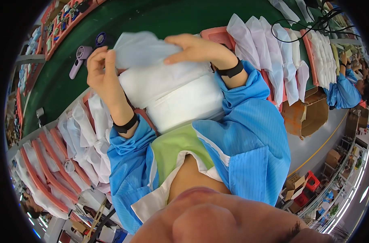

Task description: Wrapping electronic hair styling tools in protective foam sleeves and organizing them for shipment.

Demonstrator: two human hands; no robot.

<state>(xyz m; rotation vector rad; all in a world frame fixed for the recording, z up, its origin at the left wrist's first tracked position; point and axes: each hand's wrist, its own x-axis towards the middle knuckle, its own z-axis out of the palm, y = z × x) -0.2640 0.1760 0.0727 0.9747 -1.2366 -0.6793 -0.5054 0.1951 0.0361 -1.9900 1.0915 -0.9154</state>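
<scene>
Two bare hands work at a thin translucent sheet (146, 48), held up in the upper middle of the frame above a pile of white, soft-looking wrapping. The left hand (101, 71) seems to grip the sheet's left edge between thumb and fingertips, its other fingers curled. The right hand (196, 48) is open at the sheet's other end, thumb and forefinger well apart with the sheet's right end between them; whether they press on it cannot be told. The sheet is blurred, so it is also unclear whether it is a single layer or a bag with a mouth.

Below it, at the centre, lie an upper white stack (160, 79) and a lower white stack (188, 103), the latter close to the person's chest. Rows of filled-looking pale sleeves lie at the right (265, 44) and lower left (85, 125) of the frame, among pink trays (219, 35). On the green table (160, 18), at the upper left, lies a purple handheld fan (77, 60).

The step in hand looks to be handling one loose sheet, perhaps spreading or separating it. The next move would seem to call for a firm pinch on the left and a light touch on the right, finding the edge without creasing the film or dragging up the stack underneath.
</scene>
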